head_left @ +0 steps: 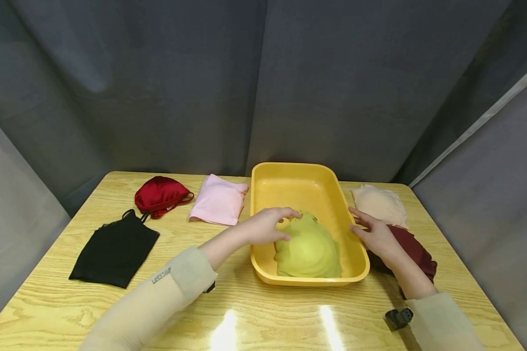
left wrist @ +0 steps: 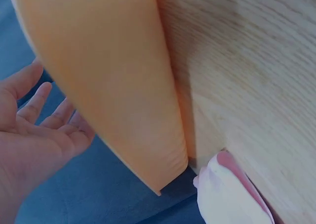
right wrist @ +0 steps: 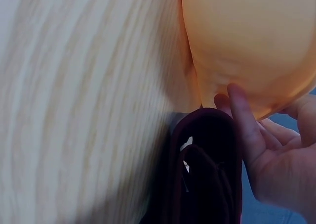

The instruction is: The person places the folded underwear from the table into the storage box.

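Note:
A yellow-green bra [head_left: 309, 248], folded with a rounded cup upward, lies in the near part of a yellow plastic tub [head_left: 290, 180]. My left hand [head_left: 270, 226] reaches over the tub's left rim, fingers spread and loosely bent, fingertips at the bra's upper left edge. In the left wrist view that hand [left wrist: 39, 130] shows beyond the tub's wall [left wrist: 113, 85], with nothing in its palm. At the right rim is my right hand [head_left: 375, 236]; the right wrist view shows its fairly straight fingers [right wrist: 244, 117] against the tub's outer wall, beside a dark maroon garment [right wrist: 212, 130].
Left of the tub lie a folded pink garment [head_left: 219, 200], a red satin bra [head_left: 160, 195] and a black strappy top [head_left: 116, 251]. A beige garment [head_left: 379, 204] lies right of it, behind the maroon one. Grey curtains [head_left: 193, 87] stand behind the wooden table [head_left: 263, 321].

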Action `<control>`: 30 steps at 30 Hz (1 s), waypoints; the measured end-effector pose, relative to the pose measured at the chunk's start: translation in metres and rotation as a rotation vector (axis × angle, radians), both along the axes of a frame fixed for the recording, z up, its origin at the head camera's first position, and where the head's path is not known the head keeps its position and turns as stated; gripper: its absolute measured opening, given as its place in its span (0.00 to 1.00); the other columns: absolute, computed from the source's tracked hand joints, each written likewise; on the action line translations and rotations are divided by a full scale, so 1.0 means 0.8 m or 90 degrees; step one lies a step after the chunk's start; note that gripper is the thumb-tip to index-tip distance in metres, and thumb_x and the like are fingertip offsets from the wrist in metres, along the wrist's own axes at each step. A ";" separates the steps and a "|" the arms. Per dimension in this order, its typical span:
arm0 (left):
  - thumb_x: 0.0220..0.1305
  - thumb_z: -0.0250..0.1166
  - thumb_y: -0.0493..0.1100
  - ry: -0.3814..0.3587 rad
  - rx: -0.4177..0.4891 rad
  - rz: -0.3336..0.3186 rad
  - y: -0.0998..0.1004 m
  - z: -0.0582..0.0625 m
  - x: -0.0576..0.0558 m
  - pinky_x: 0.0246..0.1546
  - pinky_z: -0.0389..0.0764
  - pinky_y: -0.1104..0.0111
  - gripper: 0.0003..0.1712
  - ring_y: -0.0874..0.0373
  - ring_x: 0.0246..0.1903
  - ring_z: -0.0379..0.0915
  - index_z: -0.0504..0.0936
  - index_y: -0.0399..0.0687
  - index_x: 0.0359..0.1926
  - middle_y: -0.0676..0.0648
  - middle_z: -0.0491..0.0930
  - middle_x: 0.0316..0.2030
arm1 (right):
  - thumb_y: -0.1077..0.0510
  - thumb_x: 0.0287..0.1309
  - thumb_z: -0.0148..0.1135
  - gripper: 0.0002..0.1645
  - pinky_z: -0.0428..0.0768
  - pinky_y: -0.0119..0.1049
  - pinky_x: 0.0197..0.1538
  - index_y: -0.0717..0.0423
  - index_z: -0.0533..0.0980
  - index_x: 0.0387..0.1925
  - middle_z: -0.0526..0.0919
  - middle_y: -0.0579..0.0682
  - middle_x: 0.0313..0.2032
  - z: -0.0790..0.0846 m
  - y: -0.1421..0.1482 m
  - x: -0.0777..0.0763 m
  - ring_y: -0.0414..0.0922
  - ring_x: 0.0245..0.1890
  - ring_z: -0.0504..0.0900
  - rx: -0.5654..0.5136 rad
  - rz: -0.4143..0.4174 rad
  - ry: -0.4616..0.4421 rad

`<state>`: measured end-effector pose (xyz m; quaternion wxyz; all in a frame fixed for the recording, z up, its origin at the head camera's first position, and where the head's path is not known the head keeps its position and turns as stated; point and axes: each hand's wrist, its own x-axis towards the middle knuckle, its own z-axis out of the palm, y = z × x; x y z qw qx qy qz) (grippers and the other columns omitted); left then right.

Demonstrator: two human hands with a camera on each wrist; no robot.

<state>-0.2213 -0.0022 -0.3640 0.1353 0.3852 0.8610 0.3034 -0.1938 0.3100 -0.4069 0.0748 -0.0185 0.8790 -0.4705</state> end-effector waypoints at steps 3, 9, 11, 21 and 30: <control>0.60 0.65 0.38 0.014 0.026 0.005 -0.007 0.008 0.005 0.59 0.70 0.62 0.30 0.52 0.59 0.69 0.69 0.49 0.63 0.48 0.72 0.60 | 0.54 0.67 0.52 0.36 0.82 0.33 0.39 0.52 0.52 0.72 0.65 0.70 0.62 0.001 0.000 -0.001 0.50 0.47 0.78 -0.001 -0.001 -0.006; 0.60 0.65 0.40 0.033 0.062 0.024 -0.021 0.019 0.011 0.60 0.69 0.62 0.29 0.54 0.58 0.68 0.70 0.50 0.63 0.50 0.73 0.60 | 0.54 0.67 0.52 0.36 0.82 0.33 0.40 0.53 0.52 0.72 0.65 0.70 0.62 0.000 0.000 -0.001 0.53 0.49 0.78 -0.008 0.002 -0.004; 0.61 0.65 0.41 0.034 0.068 0.033 -0.026 0.023 0.015 0.59 0.69 0.61 0.29 0.54 0.58 0.68 0.69 0.51 0.63 0.50 0.72 0.60 | 0.54 0.67 0.52 0.36 0.82 0.33 0.40 0.52 0.52 0.72 0.65 0.70 0.62 0.000 0.000 -0.001 0.52 0.49 0.78 -0.007 0.001 -0.006; 0.61 0.65 0.45 0.036 0.116 0.062 -0.050 0.040 0.029 0.57 0.71 0.59 0.30 0.50 0.58 0.67 0.68 0.53 0.64 0.50 0.71 0.60 | 0.55 0.67 0.53 0.37 0.81 0.31 0.37 0.53 0.52 0.72 0.65 0.71 0.62 -0.001 0.002 -0.001 0.47 0.45 0.79 -0.016 0.008 0.006; 0.58 0.68 0.42 0.061 0.157 0.104 -0.068 0.053 0.043 0.53 0.75 0.58 0.33 0.51 0.58 0.68 0.68 0.53 0.64 0.52 0.71 0.61 | 0.54 0.67 0.53 0.36 0.82 0.32 0.38 0.51 0.53 0.72 0.66 0.69 0.62 -0.006 0.005 -0.002 0.49 0.46 0.78 -0.002 0.001 0.003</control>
